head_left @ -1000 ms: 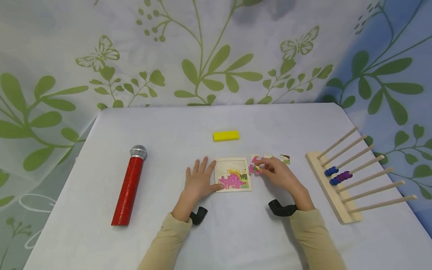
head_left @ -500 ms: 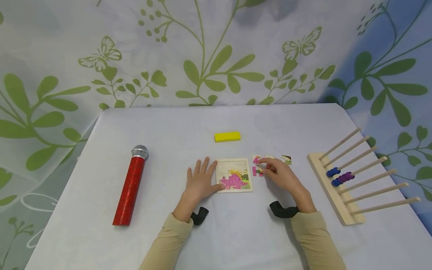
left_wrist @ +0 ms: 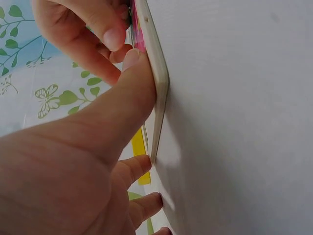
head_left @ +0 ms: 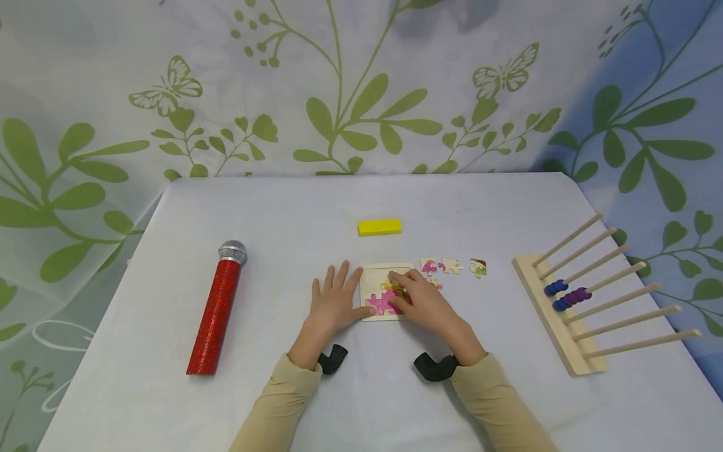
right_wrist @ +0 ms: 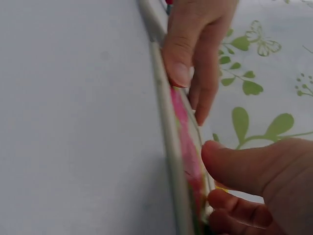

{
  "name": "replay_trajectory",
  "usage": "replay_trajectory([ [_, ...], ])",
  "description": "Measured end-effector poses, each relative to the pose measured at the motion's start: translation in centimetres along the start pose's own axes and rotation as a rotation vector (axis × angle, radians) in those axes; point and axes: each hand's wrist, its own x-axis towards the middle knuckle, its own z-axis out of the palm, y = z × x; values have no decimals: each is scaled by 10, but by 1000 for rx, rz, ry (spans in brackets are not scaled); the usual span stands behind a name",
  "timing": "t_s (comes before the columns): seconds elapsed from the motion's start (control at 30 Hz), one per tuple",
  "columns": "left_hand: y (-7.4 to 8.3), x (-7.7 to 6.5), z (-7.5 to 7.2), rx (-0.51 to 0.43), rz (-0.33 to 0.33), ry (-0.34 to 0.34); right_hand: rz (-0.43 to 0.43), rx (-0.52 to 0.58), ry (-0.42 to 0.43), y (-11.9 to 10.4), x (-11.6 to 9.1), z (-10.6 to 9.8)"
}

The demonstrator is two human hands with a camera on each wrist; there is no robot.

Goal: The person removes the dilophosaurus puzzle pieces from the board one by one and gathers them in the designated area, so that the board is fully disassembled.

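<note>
Both arms come in from the bottom edge, angled inward, in long tan fabric sleeves (head_left: pixel 503 398) with cuffs at the wrists. Bare left hand (head_left: pixel 327 309): back up, fingers (head_left: pixel 341 274) straight and fanned apart, left thumb (head_left: pixel 362 313) stretched out sideways toward the other hand. Bare right hand (head_left: pixel 429 304): turned inward, right index finger (head_left: pixel 402 280) reaching out and bent, right thumb (head_left: pixel 403 305) below it with a gap between. Other right fingers curl under, seen in the right wrist view; whether they pinch anything is hidden. Hands near each other, not touching.
</note>
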Motion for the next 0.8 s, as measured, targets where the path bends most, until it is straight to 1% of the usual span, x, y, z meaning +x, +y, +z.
replay_trajectory([
  [0.13,1,-1,-1,3,5,4,11,-12,-5,0,1,4],
  [0.3,1,-1,-2,-1,3,1,31,52,-11,3,1,4],
  [0.6,1,0,-2,11,2,-8,-15,90,26,0,2,2],
  [0.67,0,0,-1,16,-1,-9,-12,128,33,0,2,0],
  [0.8,0,1,0,16,-7,-16,37,268,50,7,-2,-11],
])
